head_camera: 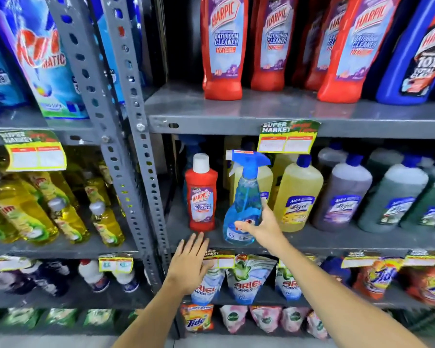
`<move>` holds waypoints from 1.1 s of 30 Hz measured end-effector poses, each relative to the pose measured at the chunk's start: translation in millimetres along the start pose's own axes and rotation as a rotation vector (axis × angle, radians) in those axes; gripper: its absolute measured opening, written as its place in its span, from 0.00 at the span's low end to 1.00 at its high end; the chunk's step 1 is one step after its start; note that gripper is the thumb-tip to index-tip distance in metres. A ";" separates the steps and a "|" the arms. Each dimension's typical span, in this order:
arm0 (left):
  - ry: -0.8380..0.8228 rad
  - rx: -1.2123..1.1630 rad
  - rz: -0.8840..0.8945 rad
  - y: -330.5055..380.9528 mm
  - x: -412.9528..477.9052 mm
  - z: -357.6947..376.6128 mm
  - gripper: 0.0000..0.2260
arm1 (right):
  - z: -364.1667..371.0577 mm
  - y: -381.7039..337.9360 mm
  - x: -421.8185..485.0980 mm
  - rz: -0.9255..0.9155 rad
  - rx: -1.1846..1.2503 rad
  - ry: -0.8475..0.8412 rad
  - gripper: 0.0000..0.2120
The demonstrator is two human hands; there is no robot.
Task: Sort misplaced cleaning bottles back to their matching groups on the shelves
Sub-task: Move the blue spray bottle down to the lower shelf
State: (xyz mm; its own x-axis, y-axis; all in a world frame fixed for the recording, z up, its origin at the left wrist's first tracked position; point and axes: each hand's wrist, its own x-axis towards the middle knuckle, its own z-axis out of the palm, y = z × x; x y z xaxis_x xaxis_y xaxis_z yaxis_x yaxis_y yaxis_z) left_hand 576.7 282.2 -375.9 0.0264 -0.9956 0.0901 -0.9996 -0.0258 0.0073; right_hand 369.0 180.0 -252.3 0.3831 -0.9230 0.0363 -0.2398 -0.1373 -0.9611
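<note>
A small red Harpic bottle (201,197) with a white cap stands at the left end of the middle shelf (337,241). Right beside it is a blue spray bottle (244,197) with a blue trigger head, at the shelf's front edge. My right hand (264,227) holds its lower body, thumb across the front label and fingers behind. My left hand (190,264) is open with fingers spread, just below the small red bottle at the shelf lip, touching neither bottle. A row of larger red Harpic bottles (222,46) stands on the upper shelf (337,114).
Yellow (298,194), purple (342,197) and green (392,199) Lizol bottles fill the middle shelf to the right. A blue Harpic bottle (417,54) stands at the upper right. A grey perforated post (136,146) divides the bays. Ariel pouches (249,280) sit below.
</note>
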 end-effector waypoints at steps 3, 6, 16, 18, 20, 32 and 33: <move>0.008 -0.017 0.014 -3.1 -1.6 6.2 0.28 | 2.4 10.5 7.5 0.027 -0.021 -0.011 0.28; -0.014 -0.025 0.002 -2.6 -1.5 8.0 0.28 | 6.0 18.3 14.1 0.037 -0.037 -0.030 0.28; 0.047 -0.045 0.002 1.1 -3.4 13.9 0.28 | 7.8 29.8 21.4 0.059 -0.060 -0.104 0.34; 0.059 -0.062 0.005 0.9 -4.6 14.5 0.28 | 7.1 30.5 21.9 0.041 -0.095 -0.123 0.33; 0.058 -0.071 0.006 0.8 -5.7 14.2 0.28 | 5.7 30.9 21.4 0.040 -0.134 -0.123 0.32; 0.022 -0.039 0.013 -0.5 -1.5 7.5 0.30 | 20.6 4.3 -23.1 -0.548 -0.273 0.397 0.04; 0.008 -0.045 0.016 1.3 -0.9 7.9 0.30 | 29.1 -3.6 -21.7 -0.600 -0.277 0.342 0.03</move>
State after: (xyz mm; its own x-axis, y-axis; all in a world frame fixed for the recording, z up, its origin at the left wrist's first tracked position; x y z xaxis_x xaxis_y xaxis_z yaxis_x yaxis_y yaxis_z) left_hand 575.3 282.4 -383.9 0.0105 -0.9951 0.0982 -0.9987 -0.0055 0.0505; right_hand 387.4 210.9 -257.5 0.2304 -0.7153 0.6597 -0.3101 -0.6966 -0.6470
